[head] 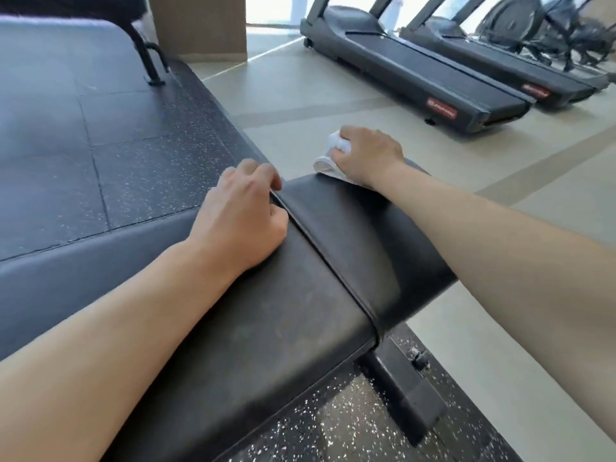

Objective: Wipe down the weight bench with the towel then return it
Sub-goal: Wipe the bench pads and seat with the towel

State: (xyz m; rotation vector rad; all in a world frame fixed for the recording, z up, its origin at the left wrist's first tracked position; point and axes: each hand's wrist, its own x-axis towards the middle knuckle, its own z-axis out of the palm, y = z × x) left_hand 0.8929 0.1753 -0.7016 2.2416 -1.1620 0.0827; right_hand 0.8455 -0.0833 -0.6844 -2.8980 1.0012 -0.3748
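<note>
While right hand (368,155) grips bunched white towel (330,161) against far end of black padded weight bench (266,328), left hand (241,218) rests loosely curled at pad seam, holding nothing.

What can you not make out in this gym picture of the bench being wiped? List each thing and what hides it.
1. Head view: most of the white towel lies under the right hand, so its full size is hidden.
2. The weight bench runs off the bottom edge; its near end is cut off.
3. The red label on the nearest treadmill is too small to read.
4. The left hand has its fingertips curled over the bench edge, out of sight.
</note>
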